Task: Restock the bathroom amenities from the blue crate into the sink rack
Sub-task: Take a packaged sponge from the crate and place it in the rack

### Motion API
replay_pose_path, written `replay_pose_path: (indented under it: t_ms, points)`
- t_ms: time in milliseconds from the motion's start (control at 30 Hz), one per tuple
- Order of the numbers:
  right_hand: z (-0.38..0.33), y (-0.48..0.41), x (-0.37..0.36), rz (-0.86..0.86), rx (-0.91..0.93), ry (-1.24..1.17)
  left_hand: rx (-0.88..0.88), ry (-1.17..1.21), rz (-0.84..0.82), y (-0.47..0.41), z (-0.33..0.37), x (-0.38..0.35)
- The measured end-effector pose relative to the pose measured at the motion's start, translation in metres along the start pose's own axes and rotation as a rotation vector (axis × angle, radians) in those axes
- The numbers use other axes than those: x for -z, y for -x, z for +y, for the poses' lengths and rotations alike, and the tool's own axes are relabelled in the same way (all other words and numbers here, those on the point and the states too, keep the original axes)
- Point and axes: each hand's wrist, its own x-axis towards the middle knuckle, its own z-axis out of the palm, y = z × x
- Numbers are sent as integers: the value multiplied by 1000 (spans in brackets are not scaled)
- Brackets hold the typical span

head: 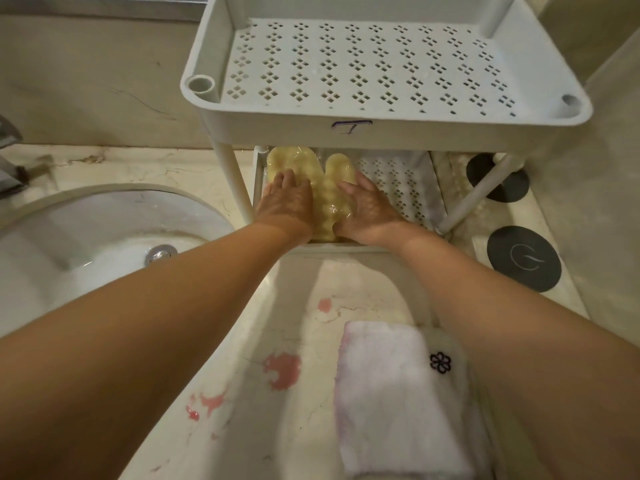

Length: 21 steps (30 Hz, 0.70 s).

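A white two-tier perforated sink rack [381,124] stands on the marble counter. On its lower shelf [401,181] lies a pair of pale yellow slippers in clear wrap [329,188]. My left hand [285,202] lies flat on the left slipper. My right hand [369,211] presses against the right one from the side. Both hands reach under the top shelf, which holds nothing. The blue crate is not in view.
A white basin [86,244] with a chrome drain lies at the left. A folded white towel [398,396] lies on the counter near me. Two dark round coasters [523,259] lie at the right beside the wall. Pink stains mark the marble.
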Motion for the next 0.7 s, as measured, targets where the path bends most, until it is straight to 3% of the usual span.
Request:
replay_pose_path:
  t_ms: [133,700]
  points:
    - [-6,22,6,38,-38,-16,-6,94,-59,26,1,2]
    - [-45,152,-8,186,102,-121,-69,302,166,167,-29,25]
